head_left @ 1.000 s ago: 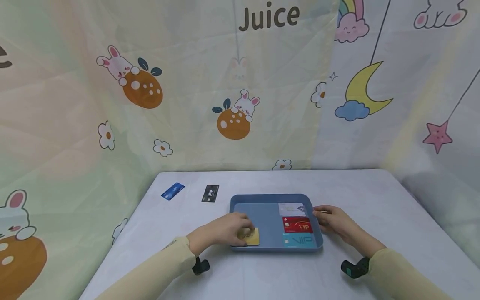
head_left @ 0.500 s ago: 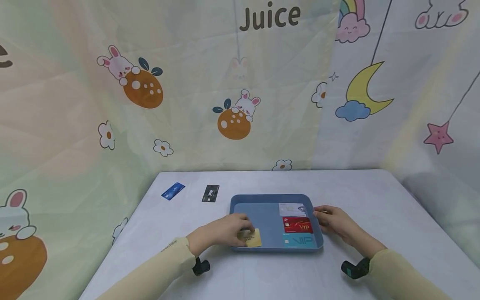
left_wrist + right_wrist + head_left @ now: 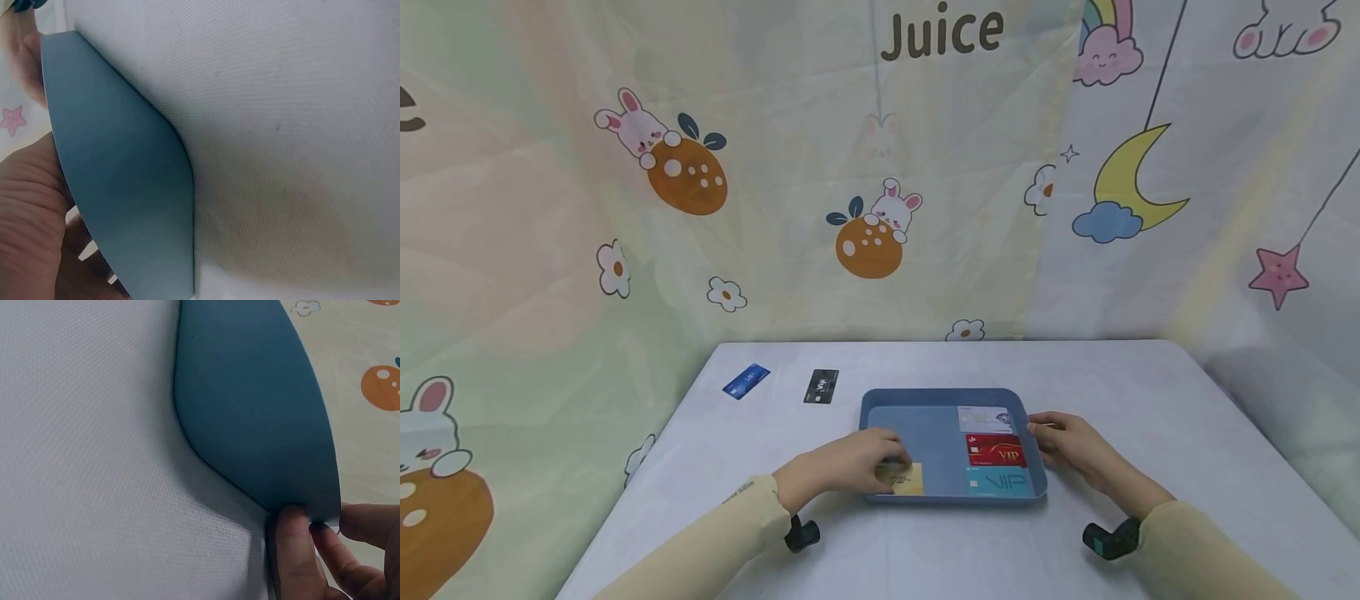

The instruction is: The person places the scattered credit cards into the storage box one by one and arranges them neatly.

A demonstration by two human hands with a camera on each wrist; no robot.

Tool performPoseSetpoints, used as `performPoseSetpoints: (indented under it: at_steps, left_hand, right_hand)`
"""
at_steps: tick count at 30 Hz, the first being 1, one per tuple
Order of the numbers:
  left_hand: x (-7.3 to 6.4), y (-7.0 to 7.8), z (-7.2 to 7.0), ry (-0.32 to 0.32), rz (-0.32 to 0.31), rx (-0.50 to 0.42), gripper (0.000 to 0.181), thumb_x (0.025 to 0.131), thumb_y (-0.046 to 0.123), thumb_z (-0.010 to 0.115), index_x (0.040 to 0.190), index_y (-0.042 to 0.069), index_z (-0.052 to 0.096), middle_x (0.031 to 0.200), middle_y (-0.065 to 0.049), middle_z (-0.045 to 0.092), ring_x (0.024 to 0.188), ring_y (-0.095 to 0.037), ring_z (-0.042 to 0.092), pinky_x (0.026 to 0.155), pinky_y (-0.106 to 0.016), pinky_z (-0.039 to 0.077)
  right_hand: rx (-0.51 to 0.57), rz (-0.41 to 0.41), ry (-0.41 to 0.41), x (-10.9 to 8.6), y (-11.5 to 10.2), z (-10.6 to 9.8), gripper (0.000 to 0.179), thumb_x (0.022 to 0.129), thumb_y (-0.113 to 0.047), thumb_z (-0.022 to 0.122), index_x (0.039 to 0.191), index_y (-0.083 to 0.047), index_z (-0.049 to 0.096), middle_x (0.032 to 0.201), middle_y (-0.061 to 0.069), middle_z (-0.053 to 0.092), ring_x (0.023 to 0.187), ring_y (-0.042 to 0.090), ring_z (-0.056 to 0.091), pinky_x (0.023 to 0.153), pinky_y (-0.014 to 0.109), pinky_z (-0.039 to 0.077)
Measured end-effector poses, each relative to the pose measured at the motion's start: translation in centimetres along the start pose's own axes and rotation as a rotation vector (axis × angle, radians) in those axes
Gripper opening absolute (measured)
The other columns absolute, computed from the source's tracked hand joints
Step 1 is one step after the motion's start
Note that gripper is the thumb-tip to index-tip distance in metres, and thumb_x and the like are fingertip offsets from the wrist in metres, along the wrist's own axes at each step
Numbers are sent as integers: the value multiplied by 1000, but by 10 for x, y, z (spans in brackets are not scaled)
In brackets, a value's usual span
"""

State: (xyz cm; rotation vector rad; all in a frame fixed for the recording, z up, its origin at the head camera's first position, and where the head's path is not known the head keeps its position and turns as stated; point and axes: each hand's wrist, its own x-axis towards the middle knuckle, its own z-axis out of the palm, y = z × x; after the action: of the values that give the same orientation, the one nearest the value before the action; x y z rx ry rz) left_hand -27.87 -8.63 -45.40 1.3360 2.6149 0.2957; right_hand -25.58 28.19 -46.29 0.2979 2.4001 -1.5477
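A blue-grey tray (image 3: pixel 940 398) lies on the white-covered table. My left hand (image 3: pixel 853 460) reaches over its near left corner, with curled fingers and thumb at a gold card (image 3: pixel 907 481) lying there; part of the card is hidden under the hand. My right hand (image 3: pixel 1070 443) grips the tray's right rim, one fingertip (image 3: pixel 292 519) against the outer wall in the right wrist view. Along the tray's right side lie a white card (image 3: pixel 983 418), a red VIP card (image 3: pixel 994 450) and a light blue VIP card (image 3: pixel 997 481). The left wrist view shows the tray's outer wall (image 3: pixel 125 156), with the card hidden.
Beyond the tray on the left, a blue card (image 3: pixel 747 382) and a black VIP card (image 3: pixel 822 387) lie flat on the table (image 3: pixel 1135 392). A printed cloth (image 3: pixel 775 208) hangs behind the table. A dark camera (image 3: pixel 802 533) sits at the left wrist.
The gold card has shifted slightly toward the tray's near edge and to the right, and its edges now run straighter with the tray. The right hand stays at the rim.
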Motion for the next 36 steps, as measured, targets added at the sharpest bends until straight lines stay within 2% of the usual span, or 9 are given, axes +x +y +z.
performPoseSetpoints:
  at_steps: [12, 18, 23, 27, 30, 34, 36]
  left_hand:
    - [-1, -1, -2, 10, -10, 17, 39, 88, 30, 83, 125, 23, 72, 127, 5, 64, 115, -9, 59, 98, -25, 51]
    - [-2, -7, -8, 84, -10, 48, 33, 92, 31, 78, 122, 20, 73, 125, 2, 65, 116, -15, 60, 99, -33, 51]
    - [-3, -20, -14, 172, -88, 63, 34, 95, 34, 75, 123, 15, 72, 124, -1, 64, 113, -18, 56, 98, -38, 50]
    - [-4, -33, -18, 264, -176, 32, 37, 95, 34, 75, 123, 10, 71, 122, -4, 63, 110, -20, 56, 95, -40, 51]
    - [-6, -41, -22, 334, -219, 25, 39, 94, 35, 76, 121, 7, 72, 121, -7, 65, 113, -25, 60, 104, -47, 50]
    - [-7, -51, -29, 390, -269, 17, 39, 93, 35, 78, 119, 7, 72, 120, -9, 66, 118, -29, 61, 108, -50, 48]
    - [-7, -56, -31, 404, -306, 9, 39, 93, 35, 77, 119, 7, 72, 119, -9, 66, 117, -29, 60, 103, -47, 51]
  right_hand:
    - [5, -10, 3, 0, -1, 0, 58, 106, -29, 59, 148, 9, 44, 144, 36, 50, 116, 33, 66, 90, 35, 61]
    - [-2, -16, 3, 0, 0, 0, 59, 106, -30, 59, 148, 9, 44, 144, 35, 51, 115, 32, 66, 89, 35, 61]
    - [-2, -17, -2, 1, 2, 0, 58, 106, -29, 59, 148, 9, 44, 144, 36, 51, 115, 33, 66, 89, 34, 61]
    - [-1, -12, -8, 1, 3, -1, 59, 106, -29, 59, 149, 9, 43, 145, 35, 50, 116, 33, 65, 89, 34, 61]
    - [1, -11, -6, 1, 2, 0, 59, 106, -29, 59, 148, 9, 43, 144, 35, 50, 116, 33, 66, 89, 34, 61]
    - [-1, -13, 2, 0, 1, 0, 58, 106, -29, 59, 148, 9, 44, 144, 36, 51, 114, 32, 66, 89, 35, 61]
    - [-1, -11, 5, 0, 0, 0, 58, 106, -29, 59, 148, 9, 44, 143, 36, 51, 113, 31, 66, 88, 34, 61]
